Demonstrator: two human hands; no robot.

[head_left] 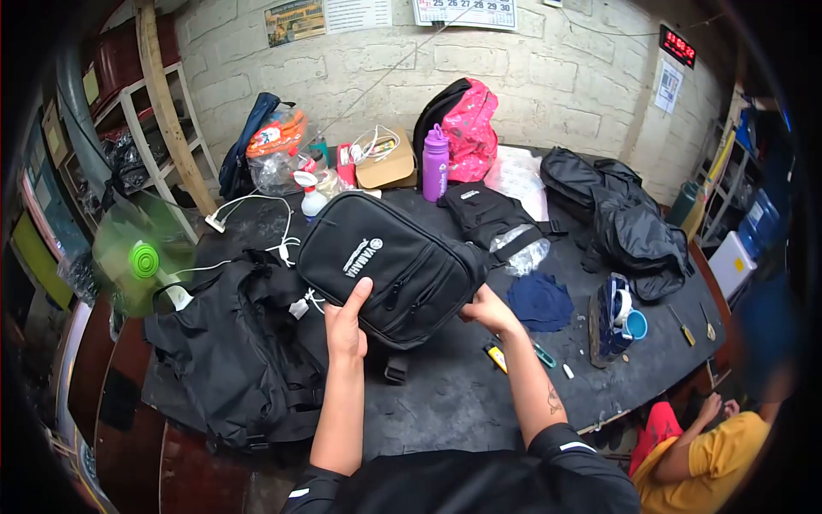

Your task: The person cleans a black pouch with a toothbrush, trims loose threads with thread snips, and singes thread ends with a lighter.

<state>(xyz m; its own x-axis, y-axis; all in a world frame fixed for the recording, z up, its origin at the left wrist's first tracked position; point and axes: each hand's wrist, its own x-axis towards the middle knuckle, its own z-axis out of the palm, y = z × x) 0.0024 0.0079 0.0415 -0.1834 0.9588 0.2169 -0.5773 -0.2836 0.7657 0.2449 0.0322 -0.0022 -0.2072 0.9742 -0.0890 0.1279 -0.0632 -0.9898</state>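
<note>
A small black bag (342,240) with a white YAMAHA print and zipped front pockets is held up over the dark table (445,403). My left hand (346,325) grips its lower left edge, thumb lying on the front face. At the bag's right side, my right hand (491,310) is closed on its edge; the fingertips are partly hidden. A short strap with a buckle (396,368) hangs below the bag. Left of my left hand lies a larger black bag (231,351). A dark blue cloth (539,301) lies right of my right hand.
Behind stand a purple bottle (435,167), a pink backpack (473,128), a spray bottle (312,199) and a cardboard box (385,171). More black bags (634,223) lie at the right, near a tape dispenser (610,321) and a yellow cutter (496,357). A green fan (144,259) stands left. Someone in yellow (715,458) sits lower right.
</note>
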